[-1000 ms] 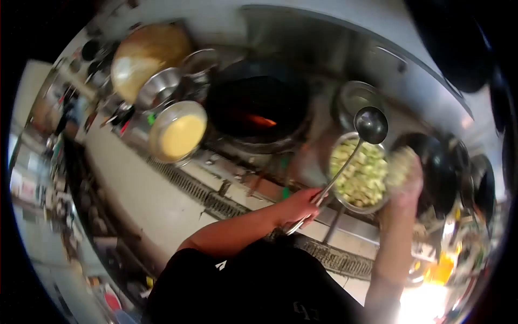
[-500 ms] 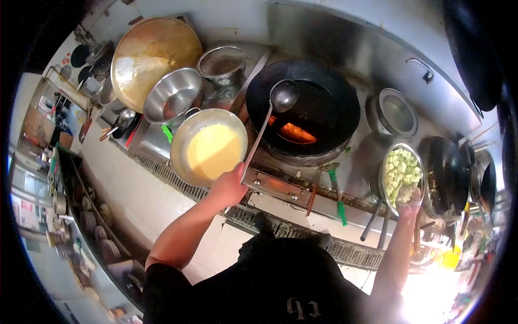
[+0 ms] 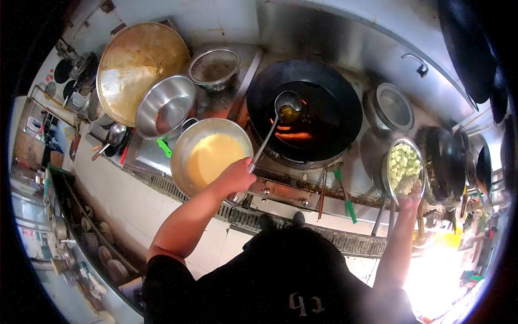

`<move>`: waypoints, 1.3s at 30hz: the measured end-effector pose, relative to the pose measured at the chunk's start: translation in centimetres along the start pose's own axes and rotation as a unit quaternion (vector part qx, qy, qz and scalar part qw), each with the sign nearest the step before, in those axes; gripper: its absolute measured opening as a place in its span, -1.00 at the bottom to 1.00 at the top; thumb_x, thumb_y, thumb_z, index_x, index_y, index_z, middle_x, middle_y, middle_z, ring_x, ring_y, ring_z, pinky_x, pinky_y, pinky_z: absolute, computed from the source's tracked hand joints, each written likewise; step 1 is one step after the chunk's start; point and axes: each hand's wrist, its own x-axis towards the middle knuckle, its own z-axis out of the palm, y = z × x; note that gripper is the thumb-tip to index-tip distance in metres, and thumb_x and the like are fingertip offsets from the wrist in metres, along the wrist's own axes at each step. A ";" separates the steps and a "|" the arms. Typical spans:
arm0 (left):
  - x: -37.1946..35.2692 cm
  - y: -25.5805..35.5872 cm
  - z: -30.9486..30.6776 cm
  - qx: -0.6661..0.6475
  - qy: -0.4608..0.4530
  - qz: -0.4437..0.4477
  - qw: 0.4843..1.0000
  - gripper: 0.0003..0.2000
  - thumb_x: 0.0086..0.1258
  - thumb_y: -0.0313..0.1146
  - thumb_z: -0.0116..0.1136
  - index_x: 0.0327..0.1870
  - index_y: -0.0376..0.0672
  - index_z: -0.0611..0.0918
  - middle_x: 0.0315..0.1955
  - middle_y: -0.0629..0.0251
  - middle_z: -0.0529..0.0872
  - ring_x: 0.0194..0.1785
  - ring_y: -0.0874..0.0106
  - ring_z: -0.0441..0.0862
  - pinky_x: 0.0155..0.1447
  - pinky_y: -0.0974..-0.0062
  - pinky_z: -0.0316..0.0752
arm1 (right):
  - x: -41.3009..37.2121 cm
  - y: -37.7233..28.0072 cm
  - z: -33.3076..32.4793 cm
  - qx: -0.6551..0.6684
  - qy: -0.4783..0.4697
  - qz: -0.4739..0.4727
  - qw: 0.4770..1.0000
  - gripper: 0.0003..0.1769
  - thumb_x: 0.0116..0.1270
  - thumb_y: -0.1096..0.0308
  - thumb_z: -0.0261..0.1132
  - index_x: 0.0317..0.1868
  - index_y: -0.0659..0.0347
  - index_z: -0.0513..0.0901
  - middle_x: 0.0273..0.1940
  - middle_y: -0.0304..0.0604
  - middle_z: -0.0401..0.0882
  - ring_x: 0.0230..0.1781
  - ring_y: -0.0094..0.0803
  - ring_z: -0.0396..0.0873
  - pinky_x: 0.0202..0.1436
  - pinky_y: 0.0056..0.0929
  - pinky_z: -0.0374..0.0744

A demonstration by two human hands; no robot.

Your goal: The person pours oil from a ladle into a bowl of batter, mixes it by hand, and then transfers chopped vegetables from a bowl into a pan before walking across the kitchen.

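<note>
My left hand [image 3: 237, 178] is closed around the handle of a long metal ladle [image 3: 264, 143]. The ladle's bowl hangs over the black wok [image 3: 337, 97] and has amber liquid in it. Under my left forearm stands a steel pan [image 3: 181, 148] holding a smooth pale-yellow liquid [image 3: 213, 154]. On the right, my right hand [image 3: 408, 190] is closed at the near rim of a metal bowl [image 3: 390, 162], which looks tilted. Its fingers reach over the pale green cubes [image 3: 404, 161] inside and are partly hidden among them.
Left of the wok are a steel basin [image 3: 181, 97], a sieve [image 3: 215, 66] and a large round lid [image 3: 127, 65]. A covered pot [image 3: 394, 105] and a dark pan [image 3: 448, 162] stand right. A green-handled brush [image 3: 349, 208] and chopsticks [image 3: 322, 194] lie at the stove's front.
The ladle's bowl has lowered toward the middle of the wok and now carries liquid. My left hand has moved slightly forward and right. My right hand stays at the bowl of cubes.
</note>
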 end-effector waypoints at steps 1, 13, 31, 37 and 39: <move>-0.1 1.6 -1.5 -0.086 -0.061 -0.080 0.991 -0.61 0.06 -0.44 0.02 -0.02 -0.35 0.45 -0.53 -0.04 0.60 -0.48 0.15 0.58 -0.37 0.26 0.47 | 0.1 0.3 0.7 0.001 0.000 0.001 1.000 -0.77 0.38 0.22 0.00 -0.24 0.15 0.52 -0.32 -0.25 0.54 -0.31 -0.43 0.53 -0.25 -0.50 0.59; -3.4 5.2 -5.2 -0.378 -0.087 -0.207 0.898 -0.58 0.01 -0.54 0.06 0.01 -0.25 0.48 -0.72 0.26 0.49 -0.73 0.47 0.44 -0.67 0.50 0.32 | 1.7 1.3 5.8 -0.122 0.231 -0.104 0.960 -0.81 0.32 0.27 0.02 -0.43 0.11 0.46 -0.51 -0.30 0.44 -0.51 -0.49 0.43 -0.53 -0.56 0.50; -12.7 4.8 -7.0 -0.662 -0.055 -0.234 0.710 -0.50 0.12 -0.66 0.00 0.16 -0.17 0.38 -0.67 0.35 0.37 -0.75 0.59 0.27 -0.70 0.65 0.08 | 6.1 -2.6 0.8 -0.037 0.097 -0.001 0.995 -0.89 0.30 0.33 0.11 -0.33 0.13 0.53 -0.40 -0.27 0.55 -0.43 -0.47 0.51 -0.43 -0.57 0.55; -18.3 4.1 -7.0 -0.635 0.049 -0.263 0.725 -0.45 0.09 -0.69 0.01 0.19 -0.15 0.38 -0.62 0.35 0.41 -0.72 0.55 0.34 -0.68 0.58 0.22 | 7.8 -4.2 -1.0 -0.036 -0.096 0.137 0.985 -0.81 0.32 0.29 0.05 -0.22 0.17 0.55 -0.33 -0.23 0.56 -0.30 -0.41 0.53 -0.27 -0.48 0.55; -19.6 3.0 -6.1 -0.606 0.078 -0.279 0.740 -0.42 0.08 -0.68 0.01 0.23 -0.17 0.35 -0.62 0.37 0.41 -0.72 0.56 0.34 -0.67 0.57 0.25 | 8.2 -4.2 -0.7 -0.034 -0.075 0.137 0.987 -0.81 0.33 0.28 0.05 -0.23 0.18 0.54 -0.34 -0.24 0.56 -0.31 -0.42 0.52 -0.26 -0.48 0.54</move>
